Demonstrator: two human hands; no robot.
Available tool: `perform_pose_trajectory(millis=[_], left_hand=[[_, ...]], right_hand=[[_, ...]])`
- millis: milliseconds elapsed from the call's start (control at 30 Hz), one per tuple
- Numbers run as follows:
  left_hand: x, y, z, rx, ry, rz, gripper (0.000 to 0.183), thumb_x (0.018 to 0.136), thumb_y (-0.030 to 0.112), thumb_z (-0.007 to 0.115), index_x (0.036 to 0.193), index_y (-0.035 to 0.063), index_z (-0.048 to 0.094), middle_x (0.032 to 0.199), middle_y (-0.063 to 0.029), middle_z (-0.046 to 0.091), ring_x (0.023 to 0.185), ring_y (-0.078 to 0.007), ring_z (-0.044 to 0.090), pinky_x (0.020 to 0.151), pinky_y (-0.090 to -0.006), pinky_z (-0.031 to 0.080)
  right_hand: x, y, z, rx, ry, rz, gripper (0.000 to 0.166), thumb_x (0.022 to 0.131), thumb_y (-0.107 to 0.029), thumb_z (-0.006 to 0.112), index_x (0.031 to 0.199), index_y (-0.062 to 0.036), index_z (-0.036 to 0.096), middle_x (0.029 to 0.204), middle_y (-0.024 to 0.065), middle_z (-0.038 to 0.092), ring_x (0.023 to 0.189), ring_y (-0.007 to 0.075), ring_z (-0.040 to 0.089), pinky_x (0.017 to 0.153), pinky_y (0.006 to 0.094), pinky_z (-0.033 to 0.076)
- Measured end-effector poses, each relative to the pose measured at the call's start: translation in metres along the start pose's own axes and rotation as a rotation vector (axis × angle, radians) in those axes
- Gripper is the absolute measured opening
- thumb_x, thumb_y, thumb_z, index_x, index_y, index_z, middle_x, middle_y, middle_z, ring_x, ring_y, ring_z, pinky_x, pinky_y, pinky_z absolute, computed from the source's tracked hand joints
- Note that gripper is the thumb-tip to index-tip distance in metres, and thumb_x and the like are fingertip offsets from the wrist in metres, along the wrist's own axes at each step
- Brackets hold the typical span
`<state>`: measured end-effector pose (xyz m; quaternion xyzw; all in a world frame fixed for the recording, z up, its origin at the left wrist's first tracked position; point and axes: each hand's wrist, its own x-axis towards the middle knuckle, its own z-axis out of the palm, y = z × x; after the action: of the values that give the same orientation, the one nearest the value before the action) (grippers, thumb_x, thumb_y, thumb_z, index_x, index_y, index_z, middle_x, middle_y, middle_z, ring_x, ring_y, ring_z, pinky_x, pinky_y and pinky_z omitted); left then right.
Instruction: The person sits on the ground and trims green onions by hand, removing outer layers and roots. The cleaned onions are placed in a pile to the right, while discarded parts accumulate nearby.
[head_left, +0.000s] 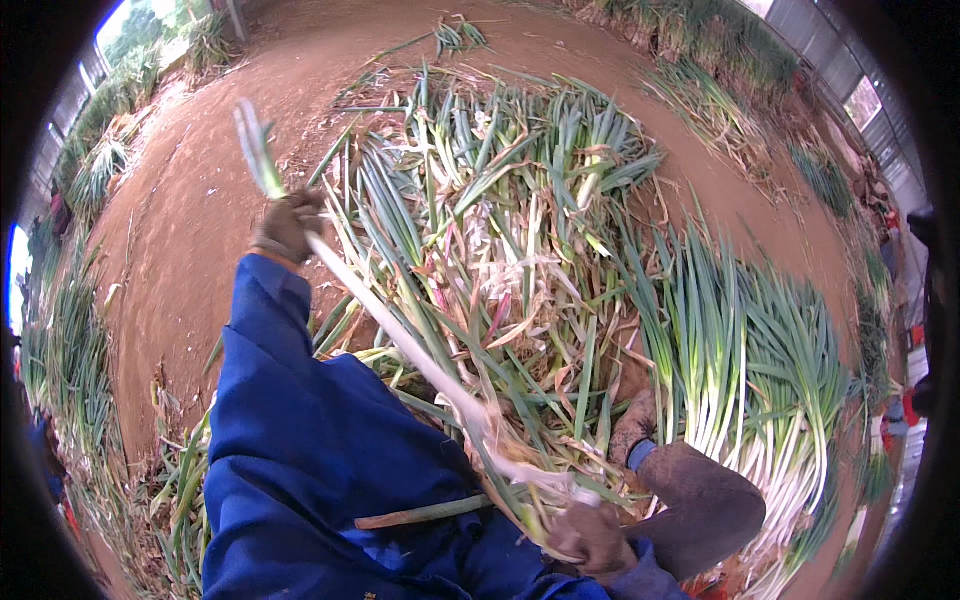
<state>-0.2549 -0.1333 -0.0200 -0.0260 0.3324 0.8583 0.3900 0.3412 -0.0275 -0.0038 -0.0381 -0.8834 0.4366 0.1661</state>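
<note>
My left hand (289, 225), in a dirty brown glove, is closed around the upper part of a long green onion (382, 319), whose green leaf tips stick out beyond the fist. The white stalk slants down across my lap towards my right hand (589, 536), also gloved. That hand grips loose outer leaves at the stalk's lower end; the exact hold is blurred. A cut leaf piece (427, 513) lies across my blue clothing. Before me spreads a heap of leaves and peeled skins (517, 262).
Cleaned green onions (705, 337) lie in a row at my right, beside my bent knee (705, 502) and shoe (634, 427). More onions stand piled along the left side (75, 345) and far right (712, 52). Brown dirt floor (172, 247) surrounds the heap.
</note>
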Motion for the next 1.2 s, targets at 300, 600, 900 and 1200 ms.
perform_pose_trajectory(millis=[300, 600, 900, 1200], left_hand=[[0.009, -0.007, -0.014, -0.081, 0.065, 0.187, 0.020, 0.100, 0.028, 0.050, 0.091, 0.0100, 0.049, 0.074, -0.0040, 0.057, 0.051, -0.0094, 0.045, 0.046, -0.0224, 0.043], [-0.069, -0.161, 0.146, -0.088, -0.473, -0.127, 0.029, 0.098, 0.031, 0.055, 0.097, 0.0015, 0.054, 0.085, -0.0094, 0.062, 0.070, -0.0188, 0.059, 0.067, -0.0337, 0.054], [-0.061, -0.087, 0.112, 0.575, -0.334, 0.040, 0.038, 0.095, 0.033, 0.060, 0.120, 0.0034, 0.060, 0.108, -0.0110, 0.067, 0.097, -0.0220, 0.065, 0.081, -0.0374, 0.055], [-0.003, -0.109, -0.119, 0.559, 0.192, -0.254, 0.033, 0.091, 0.032, 0.064, 0.111, 0.0067, 0.061, 0.097, -0.0011, 0.061, 0.087, -0.0199, 0.056, 0.080, -0.0352, 0.045]], right_hand=[[0.014, 0.054, -0.029, -0.604, -0.452, 0.391, 0.054, 0.077, -0.044, 0.072, 0.111, -0.0039, 0.061, 0.108, 0.0180, 0.064, 0.102, 0.0348, 0.061, 0.085, 0.0458, 0.049], [0.192, 0.070, -0.032, -0.472, 0.326, 0.036, 0.040, 0.082, -0.032, 0.073, 0.108, -0.0053, 0.059, 0.095, 0.0154, 0.064, 0.081, 0.0309, 0.065, 0.070, 0.0419, 0.053], [-0.043, 0.232, -0.240, -0.840, 0.798, 0.754, 0.023, 0.097, -0.022, 0.050, 0.107, -0.0036, 0.059, 0.090, 0.0143, 0.063, 0.080, 0.0289, 0.061, 0.069, 0.0397, 0.047], [-0.048, 0.274, -0.079, -0.559, 0.191, 0.729, 0.027, 0.091, -0.026, 0.059, 0.109, -0.0066, 0.062, 0.103, 0.0147, 0.065, 0.093, 0.0329, 0.061, 0.083, 0.0379, 0.048]])
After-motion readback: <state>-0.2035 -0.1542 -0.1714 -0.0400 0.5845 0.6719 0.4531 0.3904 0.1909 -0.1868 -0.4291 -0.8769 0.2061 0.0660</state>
